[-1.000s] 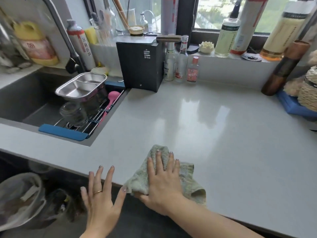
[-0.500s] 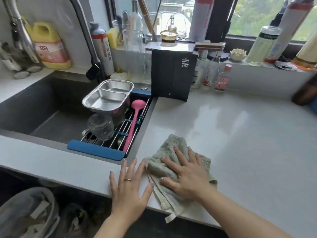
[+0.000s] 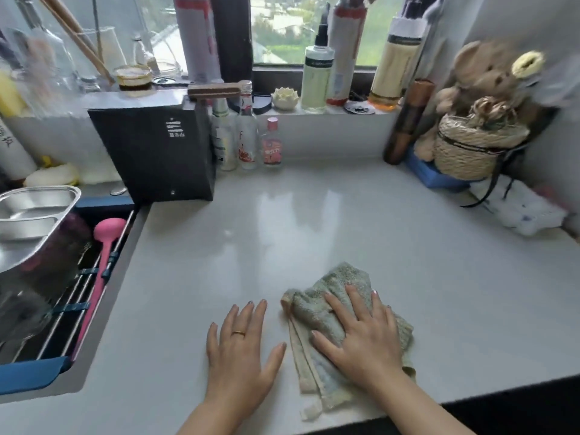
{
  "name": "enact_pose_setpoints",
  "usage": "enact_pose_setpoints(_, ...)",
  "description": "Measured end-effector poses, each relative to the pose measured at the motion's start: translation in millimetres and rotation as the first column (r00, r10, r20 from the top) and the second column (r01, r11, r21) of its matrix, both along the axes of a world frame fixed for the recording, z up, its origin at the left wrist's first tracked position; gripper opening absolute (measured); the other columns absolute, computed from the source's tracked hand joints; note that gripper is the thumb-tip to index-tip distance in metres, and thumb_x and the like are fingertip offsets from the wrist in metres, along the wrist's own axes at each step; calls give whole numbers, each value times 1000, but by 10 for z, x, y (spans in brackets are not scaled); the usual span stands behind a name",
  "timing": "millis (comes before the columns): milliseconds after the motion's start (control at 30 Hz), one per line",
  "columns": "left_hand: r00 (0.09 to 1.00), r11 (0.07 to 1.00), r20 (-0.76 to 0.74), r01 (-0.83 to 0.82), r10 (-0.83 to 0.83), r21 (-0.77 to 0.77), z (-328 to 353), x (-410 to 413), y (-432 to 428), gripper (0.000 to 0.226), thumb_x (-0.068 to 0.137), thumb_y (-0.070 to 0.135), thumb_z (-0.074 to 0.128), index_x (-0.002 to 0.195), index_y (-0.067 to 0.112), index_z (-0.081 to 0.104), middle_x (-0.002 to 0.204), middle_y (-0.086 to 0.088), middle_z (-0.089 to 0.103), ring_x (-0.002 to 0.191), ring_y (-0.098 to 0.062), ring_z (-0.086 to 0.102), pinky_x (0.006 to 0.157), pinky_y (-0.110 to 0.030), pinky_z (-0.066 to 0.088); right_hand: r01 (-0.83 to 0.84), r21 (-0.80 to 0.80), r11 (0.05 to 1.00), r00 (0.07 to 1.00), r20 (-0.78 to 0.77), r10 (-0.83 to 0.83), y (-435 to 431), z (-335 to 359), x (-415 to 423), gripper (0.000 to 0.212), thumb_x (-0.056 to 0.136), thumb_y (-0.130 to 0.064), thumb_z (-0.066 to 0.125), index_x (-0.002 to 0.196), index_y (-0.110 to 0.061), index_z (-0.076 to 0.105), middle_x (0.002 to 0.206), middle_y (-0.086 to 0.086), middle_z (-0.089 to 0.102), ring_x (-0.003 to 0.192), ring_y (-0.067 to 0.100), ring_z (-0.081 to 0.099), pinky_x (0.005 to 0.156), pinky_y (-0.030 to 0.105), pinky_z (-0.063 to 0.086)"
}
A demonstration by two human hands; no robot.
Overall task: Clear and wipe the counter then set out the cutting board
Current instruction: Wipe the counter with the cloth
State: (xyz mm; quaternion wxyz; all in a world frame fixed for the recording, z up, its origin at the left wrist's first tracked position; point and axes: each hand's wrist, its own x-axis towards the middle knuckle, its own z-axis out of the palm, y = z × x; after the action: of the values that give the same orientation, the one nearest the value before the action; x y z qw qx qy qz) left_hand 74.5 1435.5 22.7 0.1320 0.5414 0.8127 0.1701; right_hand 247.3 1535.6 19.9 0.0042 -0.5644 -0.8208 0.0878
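Observation:
A crumpled grey-green cloth (image 3: 332, 287) lies near the front edge of the pale counter (image 3: 329, 221). My right hand (image 3: 361, 334) presses flat on it with the fingers spread and straight. Just to its left, my left hand (image 3: 241, 346) rests palm down on the bare counter, fingers straight, a ring on one finger. Its thumb ends a little short of the cloth's left edge. No cutting board shows in this view.
A sink with a wire rack (image 3: 72, 296), steel tray (image 3: 28, 215) and pink spoon (image 3: 102, 262) is at left. A black box appliance (image 3: 153, 152) and small bottles (image 3: 248, 133) stand at the back. A woven basket (image 3: 470, 149) and white rag (image 3: 527, 211) fill the right corner.
Both hands and the cloth have moved away from the sink, to the right along the counter's front. My left hand, off the edge a second ago, now lies fully on the counter.

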Motion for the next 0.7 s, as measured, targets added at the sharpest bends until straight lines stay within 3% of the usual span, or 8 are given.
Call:
enact_pose_setpoints(233,995,996,63,71,-75,53,11,844,885,64,86,54,35,142,34,13,152,10,23,143,-12,8,115,-38,6,250,23,968,968,11,-250,704,-23,1460,82,60,-86,3,137,-57,4,157,-13,3,144,29,6,116,46,8)
enact_pose_setpoints(367,993,990,100,56,-70,131,79,1312,1328,89,60,66,13,138,29,32,147,5,35,143,-18,14,113,-43,12,337,32,941,941,19,-338,1137,-45,2193,82,59,-87,3,135,-59,4,157,-14,4,144,28,9,116,45,10)
enact_pose_setpoints(700,994,980,105,19,-41,200,56,1849,2014,82,62,57,28,131,17,47,136,-4,52,136,-28,32,107,-53,22,454,42,890,889,53,-456,2097,-18,3174,78,62,-86,12,134,-59,10,157,-16,8,142,27,15,114,43,17)
